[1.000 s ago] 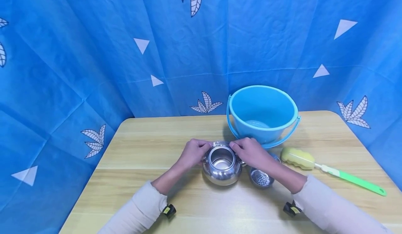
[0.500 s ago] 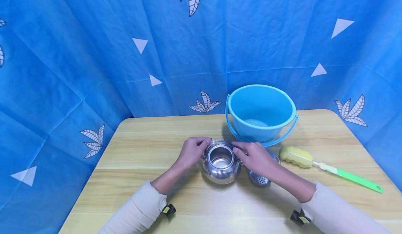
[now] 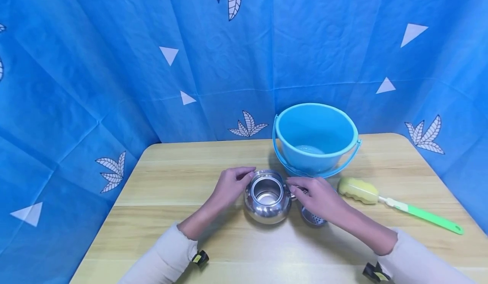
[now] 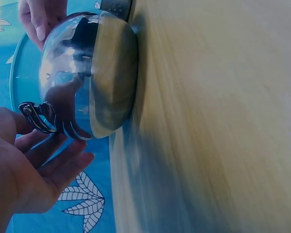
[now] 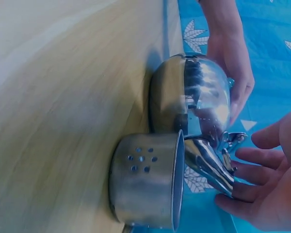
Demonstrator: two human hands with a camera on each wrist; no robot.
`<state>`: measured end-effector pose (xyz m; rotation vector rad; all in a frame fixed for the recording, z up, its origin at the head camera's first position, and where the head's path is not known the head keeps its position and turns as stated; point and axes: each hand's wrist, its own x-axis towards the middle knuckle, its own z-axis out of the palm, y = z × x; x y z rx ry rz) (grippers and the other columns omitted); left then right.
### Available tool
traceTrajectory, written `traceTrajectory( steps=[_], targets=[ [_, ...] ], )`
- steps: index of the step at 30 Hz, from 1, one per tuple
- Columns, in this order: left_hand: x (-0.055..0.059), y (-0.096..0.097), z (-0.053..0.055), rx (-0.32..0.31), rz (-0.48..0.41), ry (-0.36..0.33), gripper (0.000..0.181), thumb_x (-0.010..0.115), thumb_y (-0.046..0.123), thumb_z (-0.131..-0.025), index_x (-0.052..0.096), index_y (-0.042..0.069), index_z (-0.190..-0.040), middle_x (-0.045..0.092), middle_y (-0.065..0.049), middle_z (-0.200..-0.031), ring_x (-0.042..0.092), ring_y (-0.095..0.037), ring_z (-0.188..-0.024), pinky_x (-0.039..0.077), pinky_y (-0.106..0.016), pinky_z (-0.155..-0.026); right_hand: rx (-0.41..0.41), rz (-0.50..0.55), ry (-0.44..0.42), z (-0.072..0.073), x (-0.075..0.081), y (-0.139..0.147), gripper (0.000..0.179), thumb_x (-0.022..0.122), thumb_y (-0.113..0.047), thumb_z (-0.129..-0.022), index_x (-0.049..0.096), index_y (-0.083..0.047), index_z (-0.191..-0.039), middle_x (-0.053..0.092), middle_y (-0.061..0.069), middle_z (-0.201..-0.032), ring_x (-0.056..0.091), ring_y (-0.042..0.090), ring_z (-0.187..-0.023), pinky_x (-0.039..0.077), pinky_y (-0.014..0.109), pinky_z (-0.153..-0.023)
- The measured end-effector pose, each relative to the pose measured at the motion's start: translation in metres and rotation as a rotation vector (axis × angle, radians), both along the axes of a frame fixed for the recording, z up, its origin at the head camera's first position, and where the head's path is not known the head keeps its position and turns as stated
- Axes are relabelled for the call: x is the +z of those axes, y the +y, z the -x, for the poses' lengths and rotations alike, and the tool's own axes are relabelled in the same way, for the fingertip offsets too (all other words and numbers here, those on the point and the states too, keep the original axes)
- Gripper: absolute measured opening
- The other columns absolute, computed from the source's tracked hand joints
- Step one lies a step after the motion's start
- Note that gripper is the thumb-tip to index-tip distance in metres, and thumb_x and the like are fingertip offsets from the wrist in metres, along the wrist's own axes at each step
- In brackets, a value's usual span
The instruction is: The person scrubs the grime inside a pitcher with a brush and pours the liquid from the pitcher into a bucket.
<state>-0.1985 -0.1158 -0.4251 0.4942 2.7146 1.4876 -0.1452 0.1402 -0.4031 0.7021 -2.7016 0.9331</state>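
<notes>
A shiny round steel teapot (image 3: pixel 267 213) stands upright and lidless on the table, its mouth facing up. Its folded handle (image 4: pixel 35 115) lies down along the far rim. At the pot's left side is my left hand (image 3: pixel 230 185), fingers loosely extended, with fingertips right at the pot wall and handle end in the left wrist view. My right hand (image 3: pixel 318 195) hovers over the spout (image 5: pixel 208 162), fingers relaxed, fingertips just off the handle's hinge. Below that hand sits a perforated steel strainer cup (image 5: pixel 148 182), partly hidden by it in the head view.
Behind the pot stands a light-blue bucket (image 3: pixel 316 165) with its bail handle lowered. A yellow sponge brush (image 3: pixel 358 190) with a green handle (image 3: pixel 434 217) lies to the right. A blue patterned cloth (image 3: pixel 213 63) hangs along the table's back edge.
My right hand has slid right, off the pot's rim and handle, with its fingers loosening. The left fingers have eased from their pinch and stay beside the pot. The teapot stays in place.
</notes>
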Motion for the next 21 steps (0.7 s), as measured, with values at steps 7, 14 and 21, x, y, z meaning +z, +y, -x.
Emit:
traceTrajectory(
  steps=[7, 14, 21],
  targets=[
    [0.002, -0.009, -0.005, -0.036, 0.029, 0.006, 0.032, 0.054, 0.034, -0.085, 0.06, 0.021, -0.114, 0.058, 0.013, -0.109, 0.056, -0.005, -0.097, 0.044, -0.024, -0.08, 0.031, -0.016, 0.054, -0.01, 0.005, 0.01, 0.028, 0.056, -0.024, -0.085, 0.062, -0.015, -0.111, 0.06, -0.004, -0.11, 0.054, 0.012, -0.104, 0.043, 0.034, -0.085],
    [0.005, -0.019, -0.008, -0.059, 0.058, 0.047, 0.03, 0.055, 0.03, -0.086, 0.06, 0.021, -0.113, 0.058, 0.008, -0.111, 0.056, -0.008, -0.098, 0.045, -0.025, -0.079, 0.068, -0.058, 0.116, -0.018, 0.017, 0.019, 0.031, 0.055, -0.025, -0.086, 0.059, -0.015, -0.115, 0.057, 0.001, -0.115, 0.052, 0.019, -0.107, 0.042, 0.038, -0.085],
    [0.006, -0.028, -0.014, -0.077, 0.127, 0.113, 0.032, 0.054, 0.033, -0.085, 0.06, 0.019, -0.114, 0.059, 0.009, -0.109, 0.055, -0.008, -0.1, 0.045, -0.03, -0.081, 0.07, -0.114, 0.152, -0.022, 0.025, 0.03, 0.035, 0.055, -0.026, -0.085, 0.056, -0.015, -0.119, 0.053, 0.001, -0.12, 0.049, 0.019, -0.111, 0.041, 0.041, -0.087]
  ],
)
